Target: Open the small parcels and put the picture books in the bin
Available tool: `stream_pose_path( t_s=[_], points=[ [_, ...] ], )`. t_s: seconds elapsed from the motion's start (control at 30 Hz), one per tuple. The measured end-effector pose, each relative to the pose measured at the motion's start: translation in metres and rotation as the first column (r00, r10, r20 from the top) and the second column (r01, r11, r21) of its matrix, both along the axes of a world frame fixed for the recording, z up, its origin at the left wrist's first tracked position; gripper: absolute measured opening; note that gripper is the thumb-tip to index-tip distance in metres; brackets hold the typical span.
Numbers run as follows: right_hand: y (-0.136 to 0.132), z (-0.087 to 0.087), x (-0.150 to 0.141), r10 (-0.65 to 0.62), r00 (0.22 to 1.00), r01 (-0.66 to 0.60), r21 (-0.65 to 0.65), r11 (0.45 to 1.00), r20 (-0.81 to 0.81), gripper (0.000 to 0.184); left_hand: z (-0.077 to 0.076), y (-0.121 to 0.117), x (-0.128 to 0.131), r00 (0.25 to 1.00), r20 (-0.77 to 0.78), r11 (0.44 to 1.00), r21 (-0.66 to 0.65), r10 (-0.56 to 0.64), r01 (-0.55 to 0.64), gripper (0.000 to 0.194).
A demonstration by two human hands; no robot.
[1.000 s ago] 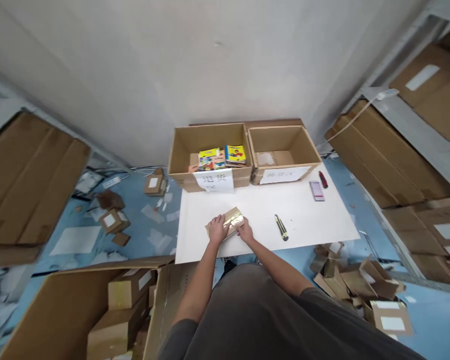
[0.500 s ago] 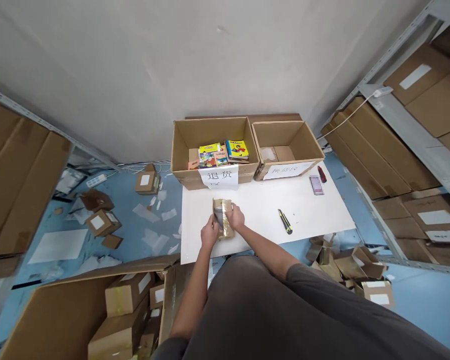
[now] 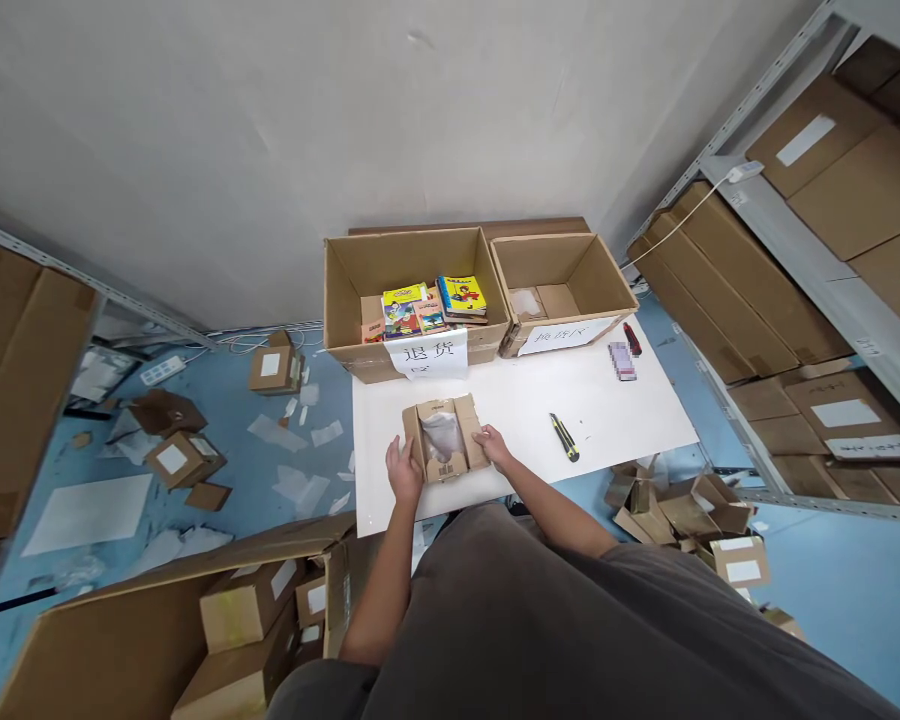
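Observation:
A small cardboard box lies on the white table with its two side flaps spread apart. Inside it shows whitish wrapping; what the wrapping covers is hidden. At the box's left edge is my left hand, its fingers apart and the thumb side close to the left flap. My right hand grips the right flap between thumb and fingers. To the right of the hands, a yellow and black utility knife rests on the table.
Behind stand a large carton holding several picture books and a second carton, both with paper signs. A red-handled item lies at the table's right. Bottom left, a big carton holds parcels. Shelves flank the right.
The small box's taped top has been opened and its flaps folded outward, showing the wrapping inside. My hands have moved apart to its two sides. The camera view has shifted slightly.

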State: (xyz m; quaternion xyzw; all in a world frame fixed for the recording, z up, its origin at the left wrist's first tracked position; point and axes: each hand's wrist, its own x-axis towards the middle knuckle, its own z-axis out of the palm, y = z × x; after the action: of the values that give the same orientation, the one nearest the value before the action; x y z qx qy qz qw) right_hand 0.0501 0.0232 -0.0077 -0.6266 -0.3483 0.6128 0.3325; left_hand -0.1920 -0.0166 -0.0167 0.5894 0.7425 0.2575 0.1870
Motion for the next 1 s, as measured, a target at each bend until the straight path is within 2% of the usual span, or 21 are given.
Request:
stream_pose_path(
  t_s=[0.13, 0.3, 0.37, 0.43, 0.53, 0.6, 0.67, 0.73, 0.8, 0.83, 0.9, 0.97, 1.0],
  points=[
    [-0.009, -0.007, 0.012, -0.023, 0.996, 0.009, -0.154, 0.988, -0.086, 0.043, 0.019, 0.019, 0.006, 0.971, -0.097, 0.976, -0.045, -0.218, 0.214, 0.042],
    [-0.005, -0.008, 0.011, 0.014, 0.997, -0.029, -0.198, 0.98, -0.081, 0.05, 0.043, 0.044, 0.01, 0.906, -0.206, 0.908, -0.288, -0.37, 0.305, 0.039],
    [-0.004, -0.008, 0.009, 0.011, 0.998, -0.024, -0.199, 0.98, -0.068, 0.05, 0.049, 0.05, 0.006, 0.9, -0.189, 0.885, -0.344, -0.393, 0.314, 0.047],
    [-0.004, -0.009, 0.007, -0.015, 0.999, 0.008, -0.179, 0.984, -0.039, 0.048, 0.052, 0.05, -0.002, 0.897, -0.13, 0.862, -0.363, -0.423, 0.354, 0.063],
    [-0.006, -0.01, 0.004, -0.045, 0.999, 0.045, -0.14, 0.989, 0.005, 0.042, 0.05, 0.035, -0.013, 0.86, -0.008, 0.803, -0.362, -0.51, 0.473, 0.093],
    [-0.007, -0.01, 0.003, -0.025, 0.999, 0.03, -0.111, 0.993, 0.048, 0.036, 0.046, 0.019, -0.014, 0.84, 0.028, 0.786, -0.336, -0.542, 0.519, 0.103],
    [-0.008, -0.008, 0.005, -0.004, 0.995, 0.012, -0.083, 0.996, 0.098, 0.03, 0.042, 0.005, -0.01, 0.855, 0.021, 0.812, -0.3, -0.518, 0.5, 0.093],
    [-0.007, -0.005, 0.008, 0.002, 0.98, 0.004, -0.03, 1.0, 0.199, 0.023, 0.04, -0.005, -0.003, 0.881, 0.009, 0.847, -0.268, -0.474, 0.458, 0.069],
    [-0.003, 0.0, 0.009, 0.009, 0.919, -0.059, 0.115, 0.992, 0.394, 0.015, 0.039, -0.009, 0.003, 0.888, 0.016, 0.861, -0.238, -0.459, 0.449, 0.041],
    [0.0, 0.003, 0.007, 0.028, 0.864, -0.15, 0.204, 0.968, 0.502, 0.013, 0.038, -0.011, 0.005, 0.886, 0.021, 0.862, -0.223, -0.463, 0.455, 0.033],
    [0.011, 0.008, -0.001, 0.11, 0.752, -0.405, 0.324, 0.855, 0.651, 0.018, 0.038, -0.013, 0.006, 0.88, 0.031, 0.86, -0.198, -0.473, 0.47, 0.029],
    [0.026, 0.012, -0.016, 0.239, 0.68, -0.599, 0.337, 0.727, 0.693, 0.027, 0.038, -0.017, 0.006, 0.882, 0.044, 0.865, -0.179, -0.468, 0.468, 0.028],
    [0.034, 0.013, -0.025, 0.295, 0.648, -0.653, 0.312, 0.691, 0.703, 0.03, 0.038, -0.019, 0.006, 0.883, 0.056, 0.868, -0.169, -0.465, 0.468, 0.026]
  ],
)
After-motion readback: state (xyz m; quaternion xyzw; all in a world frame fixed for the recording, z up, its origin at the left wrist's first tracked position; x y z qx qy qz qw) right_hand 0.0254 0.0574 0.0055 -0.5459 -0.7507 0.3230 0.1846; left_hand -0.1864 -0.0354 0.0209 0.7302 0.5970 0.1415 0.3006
